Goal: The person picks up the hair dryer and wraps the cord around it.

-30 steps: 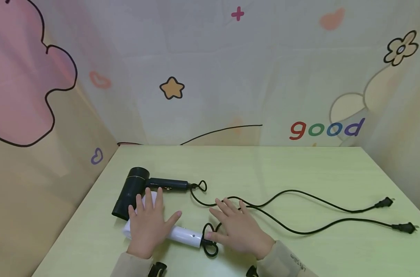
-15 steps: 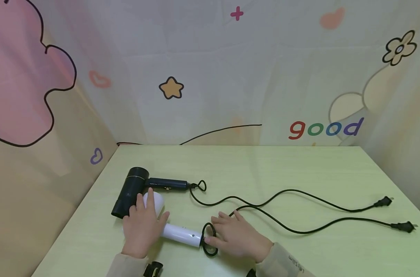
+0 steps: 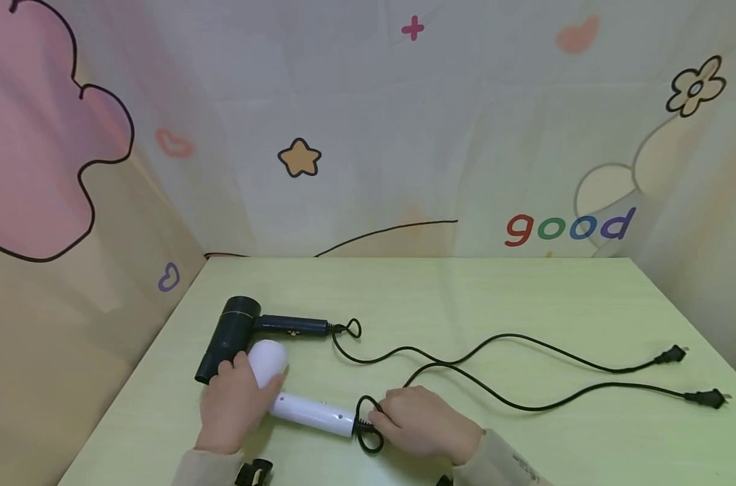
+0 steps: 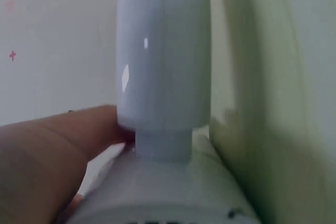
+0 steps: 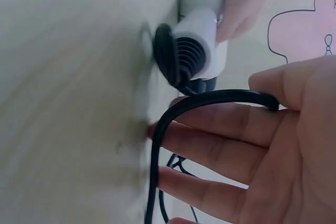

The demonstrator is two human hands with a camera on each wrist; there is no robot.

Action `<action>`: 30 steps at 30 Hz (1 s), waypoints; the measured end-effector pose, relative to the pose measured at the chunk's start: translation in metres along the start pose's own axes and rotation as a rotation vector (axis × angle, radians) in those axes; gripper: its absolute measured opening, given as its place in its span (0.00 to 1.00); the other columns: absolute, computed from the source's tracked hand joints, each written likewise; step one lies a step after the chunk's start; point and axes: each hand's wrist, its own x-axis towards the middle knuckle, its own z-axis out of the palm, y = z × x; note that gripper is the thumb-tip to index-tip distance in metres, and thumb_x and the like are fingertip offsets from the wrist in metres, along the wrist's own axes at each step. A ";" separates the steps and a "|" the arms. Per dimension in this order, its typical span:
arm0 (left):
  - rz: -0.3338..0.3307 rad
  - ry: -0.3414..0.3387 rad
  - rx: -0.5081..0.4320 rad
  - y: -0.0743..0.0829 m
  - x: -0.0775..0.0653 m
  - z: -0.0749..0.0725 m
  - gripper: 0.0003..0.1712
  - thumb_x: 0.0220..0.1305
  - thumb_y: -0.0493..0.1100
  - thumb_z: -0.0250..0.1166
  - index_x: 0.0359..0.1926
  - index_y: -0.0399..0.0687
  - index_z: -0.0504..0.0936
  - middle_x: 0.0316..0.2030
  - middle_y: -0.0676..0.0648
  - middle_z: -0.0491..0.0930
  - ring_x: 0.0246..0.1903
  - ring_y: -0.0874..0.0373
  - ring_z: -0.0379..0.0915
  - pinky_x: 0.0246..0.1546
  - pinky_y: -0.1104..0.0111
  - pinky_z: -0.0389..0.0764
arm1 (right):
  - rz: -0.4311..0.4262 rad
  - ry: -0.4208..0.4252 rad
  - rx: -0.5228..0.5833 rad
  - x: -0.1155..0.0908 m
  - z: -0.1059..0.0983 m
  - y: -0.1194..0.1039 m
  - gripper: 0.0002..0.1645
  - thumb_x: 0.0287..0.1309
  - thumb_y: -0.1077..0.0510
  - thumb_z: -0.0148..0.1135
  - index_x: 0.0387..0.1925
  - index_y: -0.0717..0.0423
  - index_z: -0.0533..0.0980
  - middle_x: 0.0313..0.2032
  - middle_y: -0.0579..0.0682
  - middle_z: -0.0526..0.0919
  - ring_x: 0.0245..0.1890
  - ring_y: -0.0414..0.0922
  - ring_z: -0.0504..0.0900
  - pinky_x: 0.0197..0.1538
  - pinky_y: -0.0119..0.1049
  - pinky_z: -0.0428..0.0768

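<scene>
A white hair dryer (image 3: pixel 313 413) lies on the table, its handle pointing right. My left hand (image 3: pixel 234 405) grips its head from the left side, thumb near the handle joint. In the left wrist view the white handle (image 4: pixel 164 51) rises from the head, beside my thumb. My right hand (image 3: pixel 428 425) is at the handle's cord end, fingers curled over the black power cord (image 5: pixel 157 150). The right wrist view shows that cord running across the fingers and under the thumb. Just behind my left hand lies a black hair dryer (image 3: pixel 231 337), its handle also pointing right.
The black dryer's cord (image 3: pixel 546 341) and the white dryer's cord meet mid-table, then run right to two plugs (image 3: pixel 671 354) near the table's right side. A patterned cloth (image 3: pixel 368 135) hangs behind and beside the table (image 3: pixel 525 290).
My left hand has moved left and down, closing its spread fingers around the white dryer's head. My right hand has drawn slightly down and curled its fingers over the cord. Both dryers stay about in place.
</scene>
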 end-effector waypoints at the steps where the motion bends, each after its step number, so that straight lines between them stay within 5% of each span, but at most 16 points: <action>1: -0.011 -0.028 -0.020 -0.002 0.000 0.000 0.42 0.54 0.61 0.63 0.49 0.25 0.67 0.33 0.32 0.72 0.28 0.42 0.72 0.23 0.54 0.73 | 0.009 0.002 0.007 -0.002 -0.001 0.000 0.26 0.68 0.51 0.46 0.11 0.44 0.62 0.13 0.36 0.61 0.15 0.33 0.59 0.23 0.27 0.62; 9: -0.052 -0.186 -0.200 -0.012 0.002 0.002 0.42 0.48 0.63 0.66 0.45 0.27 0.70 0.33 0.37 0.78 0.27 0.50 0.74 0.23 0.62 0.73 | 0.047 0.006 0.045 -0.014 -0.013 -0.003 0.27 0.70 0.48 0.42 0.12 0.45 0.59 0.11 0.36 0.56 0.13 0.33 0.56 0.21 0.27 0.61; 19: -0.107 -0.191 -0.344 -0.007 0.005 0.005 0.49 0.51 0.66 0.64 0.53 0.24 0.65 0.43 0.31 0.75 0.34 0.47 0.74 0.28 0.61 0.76 | 0.104 0.064 0.123 -0.032 -0.035 -0.002 0.25 0.72 0.43 0.37 0.19 0.45 0.63 0.14 0.35 0.57 0.15 0.31 0.57 0.23 0.27 0.62; 30: -0.090 -0.134 -0.565 0.026 0.008 0.000 0.53 0.52 0.65 0.65 0.62 0.28 0.56 0.51 0.30 0.70 0.41 0.43 0.75 0.30 0.61 0.79 | 0.116 0.473 0.154 -0.059 -0.058 0.007 0.06 0.70 0.57 0.47 0.36 0.47 0.71 0.15 0.31 0.55 0.15 0.27 0.52 0.20 0.24 0.61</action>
